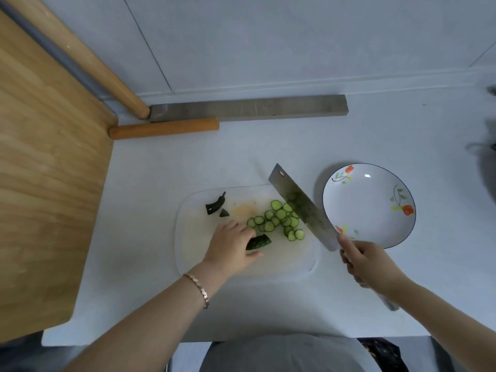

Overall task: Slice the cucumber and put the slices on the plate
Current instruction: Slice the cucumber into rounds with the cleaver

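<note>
Most slicing looks done: round green cucumber slices (pixel 279 220) lie on the translucent cutting board (pixel 193 253), left of the empty white flowered plate (pixel 375 224). The left hand (pixel 230 248) clamps the dark cucumber stub (pixel 259 241); the right hand (pixel 367 261) grips the steel cleaver (pixel 300 205). Plating remains.

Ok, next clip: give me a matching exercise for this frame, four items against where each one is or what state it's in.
Items:
1. cleaver
2. plate
3. cucumber slices
4. cucumber stub

States:
A. empty, right of the cutting board
B. under the left hand fingertips
C. held in the right hand, tilted over the slices
D. piled on the board

Pairs: 1-C, 2-A, 3-D, 4-B
</note>
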{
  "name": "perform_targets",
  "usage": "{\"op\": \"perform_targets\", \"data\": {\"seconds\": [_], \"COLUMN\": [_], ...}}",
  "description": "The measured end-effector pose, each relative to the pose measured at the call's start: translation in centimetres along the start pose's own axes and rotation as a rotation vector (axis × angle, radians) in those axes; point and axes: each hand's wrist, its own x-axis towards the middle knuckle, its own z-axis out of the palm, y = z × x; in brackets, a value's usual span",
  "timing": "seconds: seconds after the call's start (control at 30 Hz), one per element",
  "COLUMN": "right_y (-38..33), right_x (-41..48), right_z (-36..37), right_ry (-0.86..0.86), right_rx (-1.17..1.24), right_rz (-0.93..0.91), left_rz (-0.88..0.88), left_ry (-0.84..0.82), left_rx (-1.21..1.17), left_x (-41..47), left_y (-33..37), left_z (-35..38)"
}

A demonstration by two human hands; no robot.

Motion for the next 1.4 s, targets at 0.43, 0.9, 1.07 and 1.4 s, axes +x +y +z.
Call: {"op": "perform_targets", "data": {"seconds": [0.43,0.9,1.07,1.4], "right_y": [-1.2,-2.9,-3.4,-2.7], "right_x": [-0.2,-0.3,-0.8,-1.0], "right_z": [6.4,4.4,4.3,4.8], "right_ry": [-0.284,-0.136,-0.072,-0.109], "right_rx": [0.053,0.154,0.09,-0.151], "right_rz": [0.261,0.193,0.184,0.125], "left_rz": [-0.279,-0.192,-0.202,-0.17], "left_ry": [-0.073,0.055,0.078,0.081], "left_rx": [0.079,-0.078,-0.198,-0.118], "left_x": [-4.0,-0.7,-0.1,0.1], "left_y": [-2.3,1.4,2.6,2.9], "left_z": [-0.2,0.8,1.4,1.6]}}
